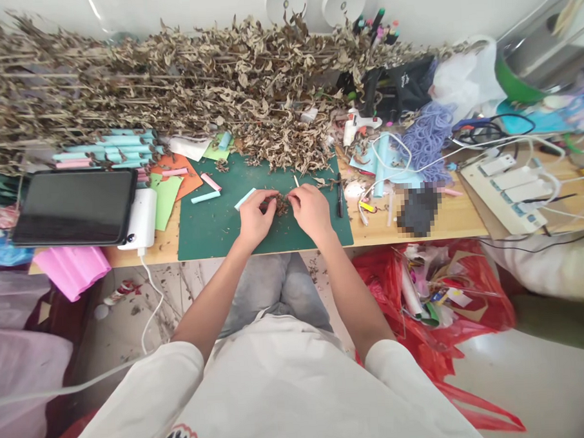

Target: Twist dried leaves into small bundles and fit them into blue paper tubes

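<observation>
Over the green cutting mat (210, 232), my two hands face each other a few centimetres apart. My left hand (257, 219) is closed in a pinch at a small pile of crumbled dried leaves (282, 206). From the other side my right hand (311, 210) pinches at the same brown bits. Exactly what lies between the fingertips is partly hidden. A light blue paper roll (245, 198) lies against the back of my left hand. Just above my right hand the tip of a thin pale stick (296, 180) shows. A black pen (339, 197) lies to the right.
Dried leafy stalks (169, 76) cover the table's back. Blue paper rolls (124, 149) are stacked left, behind a black tablet (76, 206) and white power bank (144, 216). On the right are a glue gun (358, 126), purple yarn (428, 139) and a power strip (504, 190).
</observation>
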### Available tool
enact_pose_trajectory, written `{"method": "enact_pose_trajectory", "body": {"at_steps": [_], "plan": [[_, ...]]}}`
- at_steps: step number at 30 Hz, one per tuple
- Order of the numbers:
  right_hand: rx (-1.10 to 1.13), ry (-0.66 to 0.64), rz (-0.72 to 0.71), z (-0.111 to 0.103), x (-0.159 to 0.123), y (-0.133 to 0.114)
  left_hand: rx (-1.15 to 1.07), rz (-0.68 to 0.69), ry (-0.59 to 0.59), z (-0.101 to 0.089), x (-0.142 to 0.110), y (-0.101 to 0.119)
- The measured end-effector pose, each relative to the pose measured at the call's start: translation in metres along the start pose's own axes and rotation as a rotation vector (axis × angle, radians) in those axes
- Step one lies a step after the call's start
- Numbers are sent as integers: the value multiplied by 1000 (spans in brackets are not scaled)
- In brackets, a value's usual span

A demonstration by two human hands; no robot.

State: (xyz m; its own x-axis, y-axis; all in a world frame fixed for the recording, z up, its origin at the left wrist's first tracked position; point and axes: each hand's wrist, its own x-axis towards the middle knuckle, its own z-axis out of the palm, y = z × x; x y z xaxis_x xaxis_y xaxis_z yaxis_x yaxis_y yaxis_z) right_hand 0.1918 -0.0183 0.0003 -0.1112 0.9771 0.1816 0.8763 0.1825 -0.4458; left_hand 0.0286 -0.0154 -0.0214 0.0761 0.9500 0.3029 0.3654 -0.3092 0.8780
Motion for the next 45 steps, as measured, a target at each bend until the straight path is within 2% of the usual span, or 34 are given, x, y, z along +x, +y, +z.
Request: {"method": "enact_pose_trajectory", "body": {"at_steps": [7, 16, 22, 29, 34, 38, 41, 45], "plan": [[286, 120, 40, -3, -11, -11, -22, 74, -51, 0, -2, -4], [550, 153, 133, 14, -16, -14, -134, -83, -54, 2, -1, -10], [465, 247, 163, 22, -17, -24, -193, -120, -66, 3, 0, -10], [364, 288, 152, 36, -18, -26, -175, -142, -20, 5, -1, -11], [406, 388, 164, 40, -20, -22, -205, -146, -6, 6, -1, -14], [532, 433, 73, 42, -19, -19, -144, -121, -32, 5, -1, -14], [591, 471, 40, 45, -18, -17, -107, -90, -68, 4, -1, -14], [558, 489, 19, 46, -19, -17, -29, -8, -93, 3, -1, -13]]}}
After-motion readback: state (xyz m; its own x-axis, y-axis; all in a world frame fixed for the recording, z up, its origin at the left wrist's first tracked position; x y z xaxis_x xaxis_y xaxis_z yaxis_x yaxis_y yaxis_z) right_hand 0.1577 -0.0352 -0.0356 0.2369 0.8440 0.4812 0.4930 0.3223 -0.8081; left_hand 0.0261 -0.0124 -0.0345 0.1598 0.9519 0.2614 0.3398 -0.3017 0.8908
